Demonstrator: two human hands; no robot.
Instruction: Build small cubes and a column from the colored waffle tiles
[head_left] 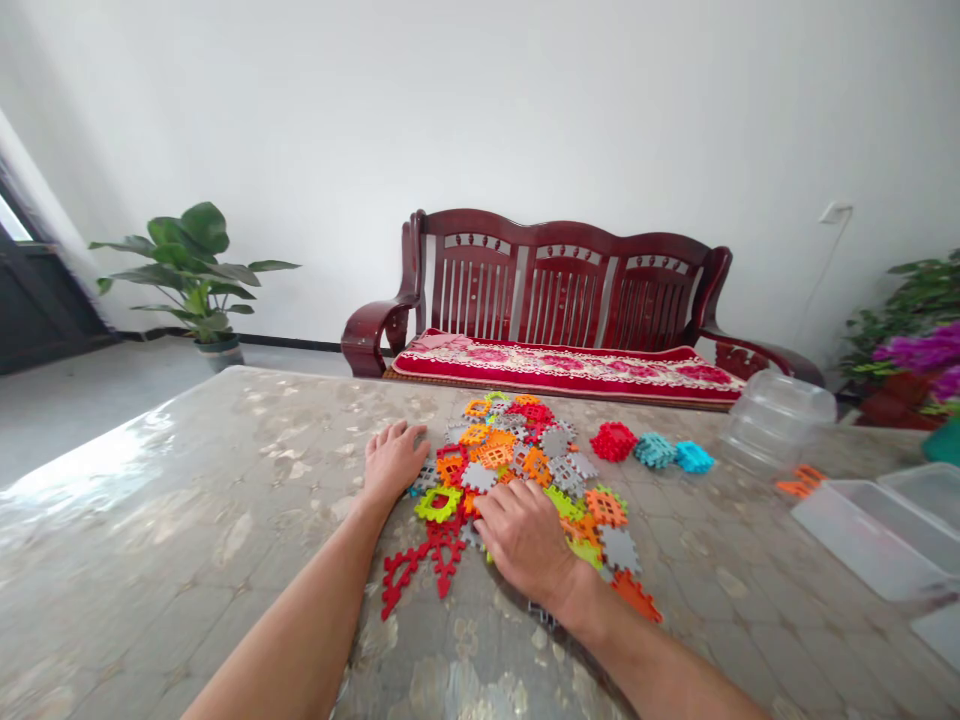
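Note:
A heap of flat plastic interlocking tiles with toothed edges lies on the table in orange, grey, red, lime green and a little blue. My left hand rests at the heap's left edge, palm down, its fingers stretched forward and apart. Over the front of the heap my right hand is bent, with its fingers curled down among the tiles; whatever is under its fingertips is hidden. Between the hands lie a lime green square tile and red triangular frame tiles. A grey tile is right of my right hand.
Right of the heap sit a red stack, a teal stack and a bright blue stack of tiles. Clear plastic containers and an open bin stand farther right, near orange pieces. Behind the table is a wooden bench.

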